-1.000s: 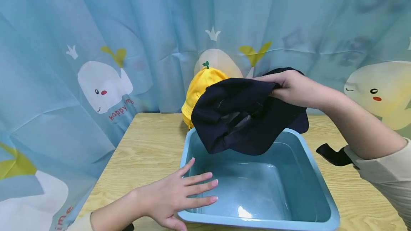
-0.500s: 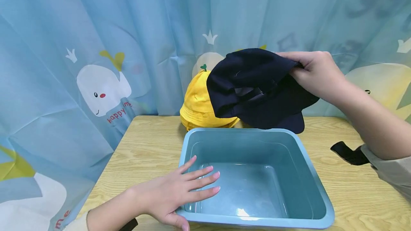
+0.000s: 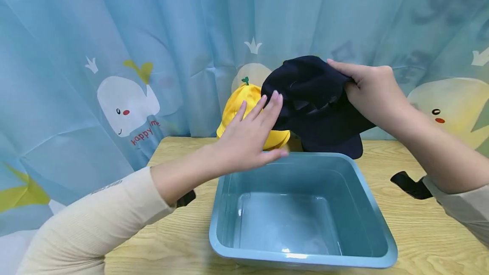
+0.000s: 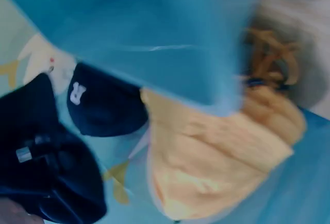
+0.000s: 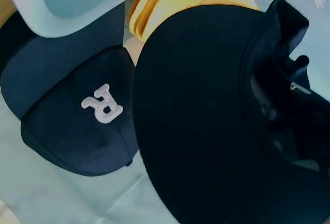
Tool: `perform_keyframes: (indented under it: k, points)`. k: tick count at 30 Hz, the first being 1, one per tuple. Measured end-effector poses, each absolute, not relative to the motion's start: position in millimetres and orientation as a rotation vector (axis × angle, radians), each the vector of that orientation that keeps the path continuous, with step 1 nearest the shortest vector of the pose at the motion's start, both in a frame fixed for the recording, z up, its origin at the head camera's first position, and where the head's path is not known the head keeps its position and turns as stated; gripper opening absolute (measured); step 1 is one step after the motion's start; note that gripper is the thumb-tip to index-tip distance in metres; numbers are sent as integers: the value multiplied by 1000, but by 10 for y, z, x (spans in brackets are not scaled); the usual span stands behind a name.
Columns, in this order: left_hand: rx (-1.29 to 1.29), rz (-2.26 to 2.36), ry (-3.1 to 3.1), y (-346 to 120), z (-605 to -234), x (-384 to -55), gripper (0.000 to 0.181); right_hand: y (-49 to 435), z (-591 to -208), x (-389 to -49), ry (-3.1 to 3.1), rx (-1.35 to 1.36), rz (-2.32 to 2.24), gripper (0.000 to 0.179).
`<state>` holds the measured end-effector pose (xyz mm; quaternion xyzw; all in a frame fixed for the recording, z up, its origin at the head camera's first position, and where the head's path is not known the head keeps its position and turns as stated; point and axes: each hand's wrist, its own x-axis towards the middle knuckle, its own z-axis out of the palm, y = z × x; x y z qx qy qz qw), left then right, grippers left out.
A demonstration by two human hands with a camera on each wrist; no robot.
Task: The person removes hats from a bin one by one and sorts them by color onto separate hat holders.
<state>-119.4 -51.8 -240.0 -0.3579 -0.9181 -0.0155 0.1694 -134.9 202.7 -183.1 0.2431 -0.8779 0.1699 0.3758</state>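
My right hand (image 3: 376,90) pinches the edge of a dark navy baseball cap (image 3: 305,82) and holds it up behind the tub. Its wide brim (image 5: 201,105) fills the middle of the right wrist view. My left hand (image 3: 246,139), fingers extended and slightly blurred, is raised over the tub's back left corner, fingertips overlapping the held cap's left side. Behind sits a second navy cap (image 5: 77,126) bearing a white letter R, mostly hidden in the head view. A yellow bucket hat (image 3: 238,101) with a green sprout on top stands to its left, partly covered by my left hand.
A blue plastic tub (image 3: 302,260) stands on the wood-grain table (image 3: 172,237), its inside bare. Tan straps (image 4: 273,59) lie by the yellow hat in the left wrist view. A light blue printed curtain (image 3: 183,46) hangs right behind the table.
The right hand has lifted the navy cap from over the tub up and back to the right, then stayed nearly still. The left hand has risen from the tub's front left toward the cap.
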Motion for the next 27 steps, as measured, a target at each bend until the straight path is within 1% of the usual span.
perform_keyframes:
  k: [5, 9, 14, 17, 19, 22, 27]
  points:
    - [-769, -336, -2700, -91, -2224, -1571, 113, 1912, -1884, -1375, -2243, 635, 400, 46]
    - [-628, -400, -2643, 2, -2216, -1814, 118, 1785, -1923, -1369, -2227, 654, 443, 47]
    - [-590, -362, -2570, -26, -2238, -1973, 125, 1672, -1951, -1368, -2176, 705, 518, 48]
    - [-607, -321, -2548, 3, -2274, -2012, 125, 1643, -1951, -1371, -2186, 697, 533, 49]
    - [-611, -284, -2527, 37, -2307, -2022, 122, 1633, -1954, -1375, -2207, 685, 536, 49]
    - [-598, -229, -2507, 73, -2320, -2042, 109, 1626, -1971, -1386, -2246, 666, 539, 48]
    - [-576, -163, -2563, 59, -2181, -2105, 77, 1625, -2010, -1416, -2259, 657, 516, 48]
